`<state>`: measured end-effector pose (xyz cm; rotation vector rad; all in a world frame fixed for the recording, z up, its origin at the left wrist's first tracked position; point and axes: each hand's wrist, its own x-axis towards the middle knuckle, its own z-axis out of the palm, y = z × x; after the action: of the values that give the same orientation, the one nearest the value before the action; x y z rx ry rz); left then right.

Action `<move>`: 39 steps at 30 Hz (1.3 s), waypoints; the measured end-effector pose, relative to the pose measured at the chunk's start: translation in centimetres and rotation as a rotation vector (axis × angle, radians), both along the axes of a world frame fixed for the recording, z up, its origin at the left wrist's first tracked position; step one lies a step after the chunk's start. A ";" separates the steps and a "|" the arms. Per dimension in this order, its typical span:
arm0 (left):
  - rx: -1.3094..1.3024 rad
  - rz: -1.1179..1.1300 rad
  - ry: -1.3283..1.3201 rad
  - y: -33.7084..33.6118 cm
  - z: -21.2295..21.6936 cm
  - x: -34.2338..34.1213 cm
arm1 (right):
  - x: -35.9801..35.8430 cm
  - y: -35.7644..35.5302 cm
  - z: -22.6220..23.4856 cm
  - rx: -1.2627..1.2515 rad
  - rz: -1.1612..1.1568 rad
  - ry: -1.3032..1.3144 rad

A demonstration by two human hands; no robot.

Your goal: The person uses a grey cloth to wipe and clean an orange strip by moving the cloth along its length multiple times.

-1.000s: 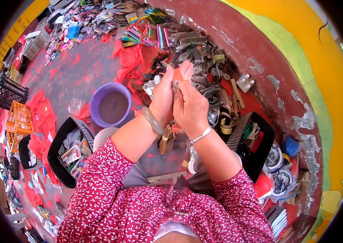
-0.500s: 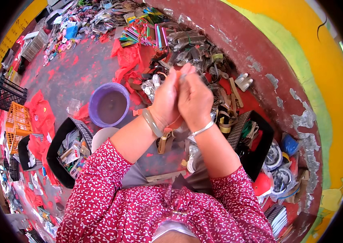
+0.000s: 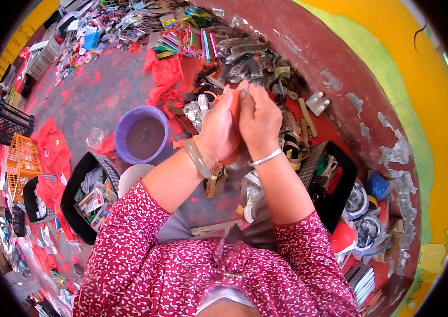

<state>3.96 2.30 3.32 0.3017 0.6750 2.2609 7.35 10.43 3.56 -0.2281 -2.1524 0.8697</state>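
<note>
My two hands are raised close together in the middle of the view. My left hand, with a pale bangle at its wrist, is closed around a flat orange thing, perhaps a rolled strap. A lower part of it shows below the palms, and its full shape is hidden by the fingers. My right hand, with a silver bangle, has curled fingers and a thumb pressing on the orange thing's upper end. Beyond the hands lies a heap of belts and straps, some in clear plastic.
A purple basin stands left of my hands. Black boxes of small goods stand at the left and right. Orange and black crates are farther left. A peeling red wall curves along the right.
My right hand has shifted slightly right and turned, parting a little from the left. More of the orange thing shows between them. The left hand has barely moved.
</note>
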 end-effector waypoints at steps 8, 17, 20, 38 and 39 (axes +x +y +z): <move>0.012 -0.011 -0.030 -0.2 0.2 0.1 | 0.1 0.1 0.3 0.033 -0.005 -0.029; 0.006 0.006 -0.018 -0.2 -0.2 -0.4 | 0.5 -0.5 0.4 0.064 0.004 -0.035; -0.007 0.040 -0.002 -0.4 -0.6 -1.6 | 0.8 -2.2 -0.1 0.173 0.079 0.112; 0.221 0.070 -0.117 -2.3 -0.2 -4.9 | 1.6 5.8 2.4 -1.178 0.370 0.108; 0.226 0.077 -0.116 -2.2 -0.1 -4.8 | 1.5 4.4 1.7 -1.071 0.383 0.117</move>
<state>-0.88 0.08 3.25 0.2536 0.3768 2.4116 8.87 14.84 5.24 -0.2754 -1.4391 2.1408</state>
